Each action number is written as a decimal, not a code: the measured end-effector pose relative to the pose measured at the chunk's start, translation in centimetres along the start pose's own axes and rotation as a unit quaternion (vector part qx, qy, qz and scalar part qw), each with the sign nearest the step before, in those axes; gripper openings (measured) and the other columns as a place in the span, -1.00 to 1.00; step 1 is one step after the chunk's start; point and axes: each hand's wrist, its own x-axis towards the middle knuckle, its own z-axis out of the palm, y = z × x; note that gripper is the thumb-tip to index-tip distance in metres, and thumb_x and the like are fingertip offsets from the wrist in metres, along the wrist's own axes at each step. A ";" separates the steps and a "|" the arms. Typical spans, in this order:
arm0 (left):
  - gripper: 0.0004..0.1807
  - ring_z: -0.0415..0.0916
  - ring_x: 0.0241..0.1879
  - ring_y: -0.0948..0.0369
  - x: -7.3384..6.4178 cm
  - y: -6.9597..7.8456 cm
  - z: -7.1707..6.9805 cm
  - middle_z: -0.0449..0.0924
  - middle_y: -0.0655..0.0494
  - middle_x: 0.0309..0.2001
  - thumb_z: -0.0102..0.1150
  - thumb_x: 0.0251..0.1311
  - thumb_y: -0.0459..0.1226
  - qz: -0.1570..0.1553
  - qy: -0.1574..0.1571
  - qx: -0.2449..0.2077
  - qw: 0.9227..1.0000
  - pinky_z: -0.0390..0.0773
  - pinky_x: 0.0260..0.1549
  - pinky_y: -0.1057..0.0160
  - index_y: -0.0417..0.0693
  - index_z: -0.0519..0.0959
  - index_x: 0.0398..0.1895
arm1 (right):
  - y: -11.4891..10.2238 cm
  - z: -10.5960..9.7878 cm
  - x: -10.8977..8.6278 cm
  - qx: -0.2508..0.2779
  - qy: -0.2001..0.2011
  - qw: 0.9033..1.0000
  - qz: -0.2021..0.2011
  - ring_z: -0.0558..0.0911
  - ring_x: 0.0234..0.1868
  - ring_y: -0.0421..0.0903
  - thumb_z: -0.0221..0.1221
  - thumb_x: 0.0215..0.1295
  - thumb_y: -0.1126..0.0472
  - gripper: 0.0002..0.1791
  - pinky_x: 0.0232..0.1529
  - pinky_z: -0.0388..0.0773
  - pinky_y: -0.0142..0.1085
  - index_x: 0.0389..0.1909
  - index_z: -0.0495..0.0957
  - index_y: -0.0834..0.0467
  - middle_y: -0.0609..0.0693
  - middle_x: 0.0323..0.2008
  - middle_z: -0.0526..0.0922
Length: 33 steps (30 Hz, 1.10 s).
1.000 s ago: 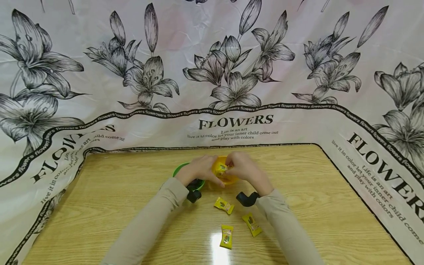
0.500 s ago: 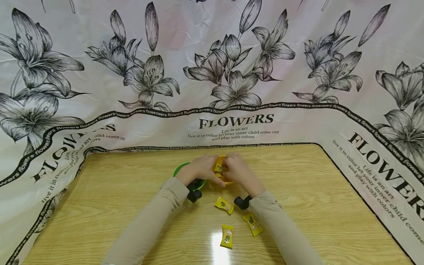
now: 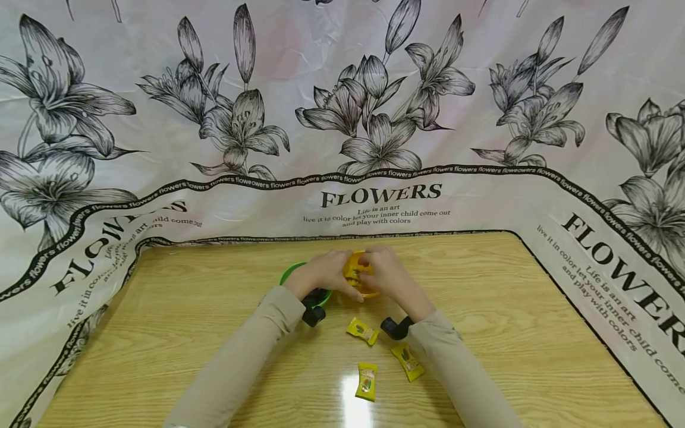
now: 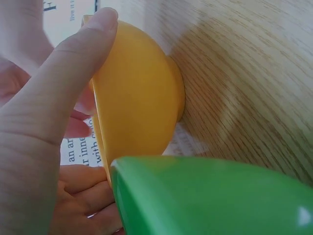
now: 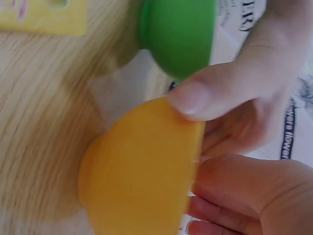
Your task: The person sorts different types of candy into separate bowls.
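My left hand (image 3: 323, 272) spans the yellow bowl (image 4: 137, 93), thumb pressed on the near rim and fingers at the far side. The right hand (image 3: 387, 274) has its curled fingers dipped over the bowl's mouth. Inside lie yellow-wrapped candies (image 3: 352, 272), partly covered by the hands. I cannot tell whether the right fingers pinch one. Close on the left stands a green bowl (image 4: 220, 196), partly under the left wrist, with dark things in it.
Three yellow-wrapped candies lie nearer me on the wooden table: one candy (image 3: 362, 331) just below the bowls, another candy (image 3: 408, 362) by the right sleeve, a third candy (image 3: 366, 381) closest. A flower-printed cloth (image 3: 380, 205) borders the table behind and at both sides.
The right hand has moved a little left and deeper over the yellow bowl, then slightly back; the candy that showed at its fingertips is now hidden. The left hand has stayed on the bowl.
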 end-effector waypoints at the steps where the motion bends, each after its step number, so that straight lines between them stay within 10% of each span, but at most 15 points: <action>1: 0.12 0.48 -0.13 0.17 0.0 0.0 0.0 0.55 0.03 -0.01 0.47 -0.20 0.32 -0.001 0.000 0.001 1.000 0.56 -0.14 0.16 -0.16 0.34 0.35 | -0.1 -0.2 -0.1 0.010 0.006 1.000 -0.004 0.61 -0.26 0.07 0.43 0.02 0.33 -0.81 -0.13 0.56 -0.09 -0.32 0.71 0.33 0.13 -0.36 0.64; 19: 0.18 0.51 0.06 0.06 0.2 -0.1 0.1 0.55 -0.08 0.14 0.47 -0.19 0.31 -0.010 0.003 0.016 1.000 0.54 0.08 0.08 -0.22 0.30 0.41 | -1.9 -1.8 -5.0 0.202 -0.011 0.979 0.036 0.59 -0.40 -0.17 0.41 0.12 0.30 -0.91 -0.31 0.60 -0.17 -0.35 0.76 0.22 -0.09 -0.44 0.71; 33: 0.28 0.41 0.23 -0.02 0.1 -0.2 0.1 0.43 -0.17 0.31 0.46 -0.21 0.33 -0.012 -0.002 0.007 1.000 0.41 0.25 0.05 -0.28 0.21 0.47 | -2.4 0.5 -7.6 0.213 -0.162 0.954 0.137 0.59 -0.34 -0.17 0.54 -0.04 0.18 -0.68 -0.31 0.59 -0.33 -0.30 0.68 0.22 -0.07 -0.37 0.66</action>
